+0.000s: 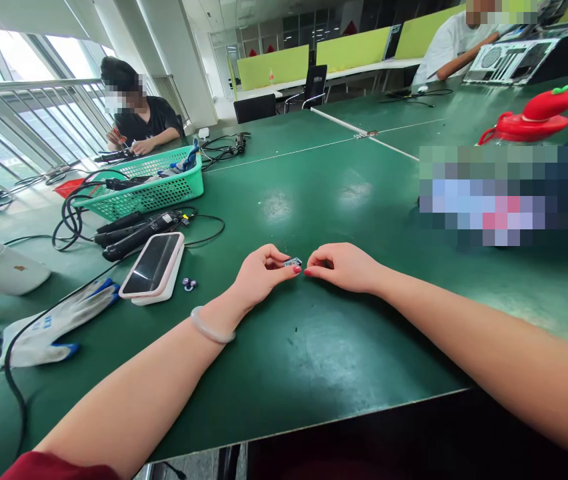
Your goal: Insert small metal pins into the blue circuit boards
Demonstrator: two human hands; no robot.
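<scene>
My left hand [259,275] is closed in a pinch on a small flat silvery-blue piece [293,262]; its exact kind is too small to tell. Just to the right, my right hand [347,267] has its fingers curled with the tips together, close to the piece but apart from it. Whatever those fingertips hold, if anything, is hidden. Both hands rest low over the green tabletop [324,347]. Left of my left hand lie a few tiny shiny round parts [189,285], beside a phone in a pink case [153,267] on a white box.
A green basket [149,187] of tools and cables stands behind black handheld devices [139,233]. At left lie a work glove [59,327] and a black cable. A red-capped bottle [529,127] stands right. Two people sit across the table, one near a white computer case [509,61].
</scene>
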